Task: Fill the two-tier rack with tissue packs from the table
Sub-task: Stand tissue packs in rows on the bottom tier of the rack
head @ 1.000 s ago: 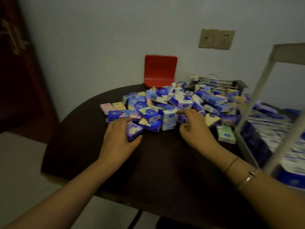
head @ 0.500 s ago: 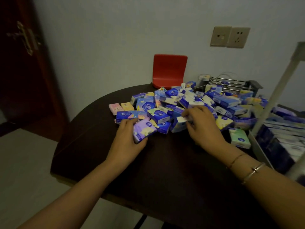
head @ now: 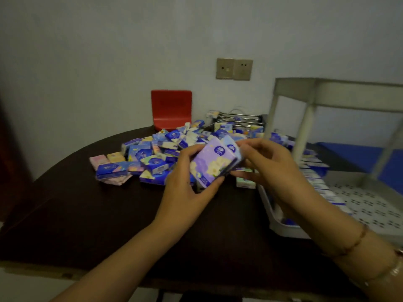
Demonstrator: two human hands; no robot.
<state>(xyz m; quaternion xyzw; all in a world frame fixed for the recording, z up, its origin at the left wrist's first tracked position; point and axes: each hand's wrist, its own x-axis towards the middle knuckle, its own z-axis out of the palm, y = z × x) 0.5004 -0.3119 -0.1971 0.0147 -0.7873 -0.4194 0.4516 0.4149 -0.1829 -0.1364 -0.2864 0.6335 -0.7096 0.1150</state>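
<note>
Centre frame, hands: left hand [head: 185, 182] grips lilac tissue pack [head: 212, 163]; right hand [head: 270, 164] pinches its far end.
Done: rack [head: 327, 92] lower tier part-filled.
Left: pile [head: 165, 149] on worktop [head: 109, 225]; upper tier contents unseen.

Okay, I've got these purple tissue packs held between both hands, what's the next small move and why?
Probably carry the purple packs right and set them on the rack's lower tier. Both the left hand and the right hand already grip them above the table, and that tier shows bare space beside its row of packs.
</note>
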